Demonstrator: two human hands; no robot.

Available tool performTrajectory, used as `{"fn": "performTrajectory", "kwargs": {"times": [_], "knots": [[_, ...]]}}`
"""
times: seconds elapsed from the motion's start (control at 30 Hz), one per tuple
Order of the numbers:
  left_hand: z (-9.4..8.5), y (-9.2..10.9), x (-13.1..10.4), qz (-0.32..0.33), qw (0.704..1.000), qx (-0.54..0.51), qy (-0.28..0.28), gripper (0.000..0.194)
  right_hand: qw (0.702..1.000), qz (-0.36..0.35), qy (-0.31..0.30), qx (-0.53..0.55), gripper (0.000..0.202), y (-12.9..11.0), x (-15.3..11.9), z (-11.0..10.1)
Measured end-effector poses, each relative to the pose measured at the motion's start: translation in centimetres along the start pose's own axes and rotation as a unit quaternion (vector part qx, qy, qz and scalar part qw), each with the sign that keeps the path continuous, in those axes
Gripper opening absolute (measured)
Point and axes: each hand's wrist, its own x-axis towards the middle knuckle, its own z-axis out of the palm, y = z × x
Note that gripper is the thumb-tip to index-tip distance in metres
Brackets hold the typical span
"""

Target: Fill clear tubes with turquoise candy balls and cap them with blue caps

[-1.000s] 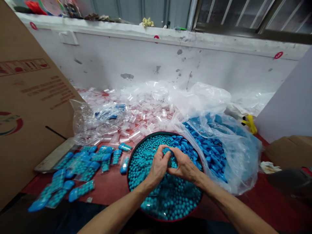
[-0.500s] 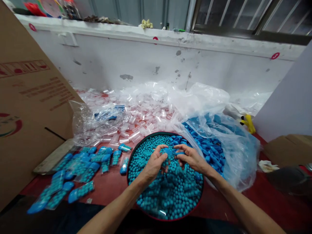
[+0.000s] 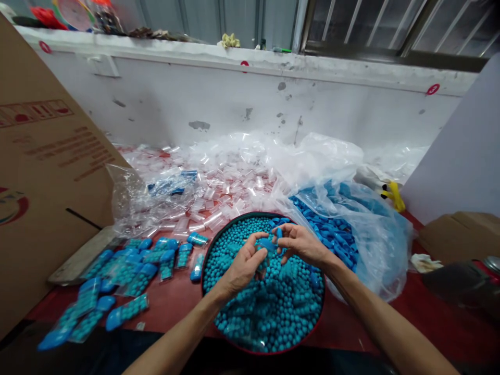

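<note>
Over a round tub (image 3: 206, 255) full of small turquoise balls (image 3: 289, 307), both hands work close together. My left hand (image 3: 242, 264) is closed around a small clear container (image 3: 266, 245) with blue showing at its top; the fingers hide much of it. Between the thumb and fingers of my right hand (image 3: 304, 246) is a blue cap (image 3: 278, 234), held just right of the container. I cannot tell whether the two touch. More blue caps (image 3: 332, 234) lie inside a clear plastic bag (image 3: 385, 245) to the right of the tub.
Filled blue-capped containers (image 3: 133, 271) lie on the red table (image 3: 172, 307) at left. Many clear empty tubes (image 3: 234, 187) spread behind the tub. A cardboard box (image 3: 50, 156) stands at left, a white panel (image 3: 449, 146) at right, and a dark jar (image 3: 453, 284) at far right.
My right hand has moved slightly up and left, and the cap in it has turned from lying flat to more upright beside the container. The view has shifted a little.
</note>
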Motion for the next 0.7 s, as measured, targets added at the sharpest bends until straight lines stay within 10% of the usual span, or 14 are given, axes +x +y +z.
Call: {"fn": "performTrajectory", "kwargs": {"times": [0.17,0.3,0.7], "knots": [[0.8,0.2,0.1,0.02,0.999,0.015,0.042,0.055,0.944,-0.103,0.036,-0.312,0.037,-0.5,-1.3,1.5],[1.0,0.1,0.2,-0.001,0.999,-0.037,0.039,0.05,0.901,-0.104,0.021,-0.42,0.086,0.4,-1.8,2.8],[0.8,0.0,1.4,0.07,0.988,0.032,0.134,0.022,0.874,-0.229,0.132,-0.409,0.073,3.4,0.9,4.0]]}}
